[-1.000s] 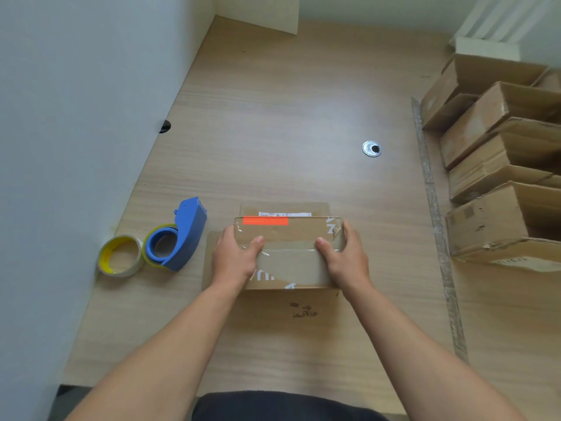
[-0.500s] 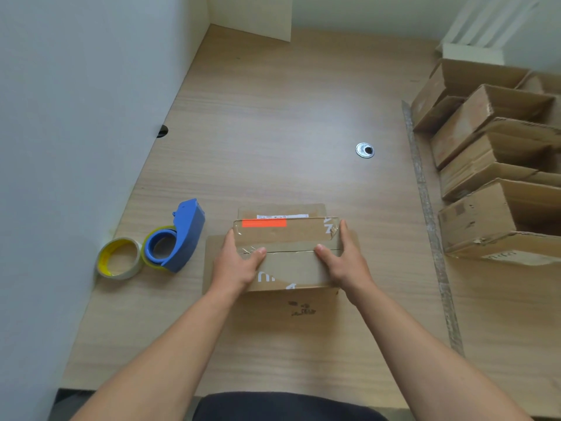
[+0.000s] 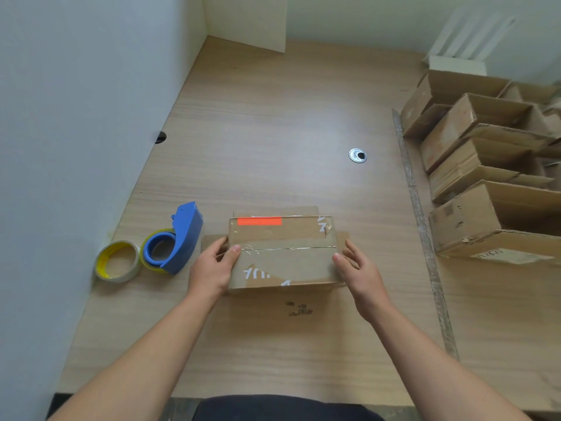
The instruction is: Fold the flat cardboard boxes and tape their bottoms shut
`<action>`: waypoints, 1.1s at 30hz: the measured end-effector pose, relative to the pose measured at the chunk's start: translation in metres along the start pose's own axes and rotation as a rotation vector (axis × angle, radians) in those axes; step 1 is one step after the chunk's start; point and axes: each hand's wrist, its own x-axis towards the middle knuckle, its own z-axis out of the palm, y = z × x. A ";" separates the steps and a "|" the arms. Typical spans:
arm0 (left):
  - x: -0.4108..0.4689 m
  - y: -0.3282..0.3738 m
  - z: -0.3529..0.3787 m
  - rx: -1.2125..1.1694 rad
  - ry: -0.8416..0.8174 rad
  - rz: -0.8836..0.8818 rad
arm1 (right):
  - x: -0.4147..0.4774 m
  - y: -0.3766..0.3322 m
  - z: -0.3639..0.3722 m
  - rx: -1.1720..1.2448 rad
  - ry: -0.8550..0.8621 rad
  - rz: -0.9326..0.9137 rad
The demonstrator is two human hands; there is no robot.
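Note:
A small cardboard box (image 3: 282, 238) sits bottom-up on the wooden table (image 3: 273, 132), in front of me. Clear tape runs along its closed centre seam, and an orange label marks its far edge. Its open top flaps spread flat on the table around it. My left hand (image 3: 212, 268) grips the box's left end, thumb on top at the seam and fingers down the side. My right hand (image 3: 358, 271) is at the right end with relaxed fingers, its thumb touching the top right edge.
A blue tape dispenser (image 3: 174, 241) and a loose roll of clear tape with a yellow core (image 3: 117, 262) lie left of the box by the wall. Several folded open boxes (image 3: 485, 183) are stacked at the right. A metal cable grommet (image 3: 357, 155) sits mid-table.
Both hands have slid outward from the middle of the taped seam to the box's left and right ends. The box has stayed in place.

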 end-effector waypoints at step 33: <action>-0.049 -0.010 0.008 0.259 0.195 -0.004 | -0.031 0.016 0.008 -0.041 0.008 0.042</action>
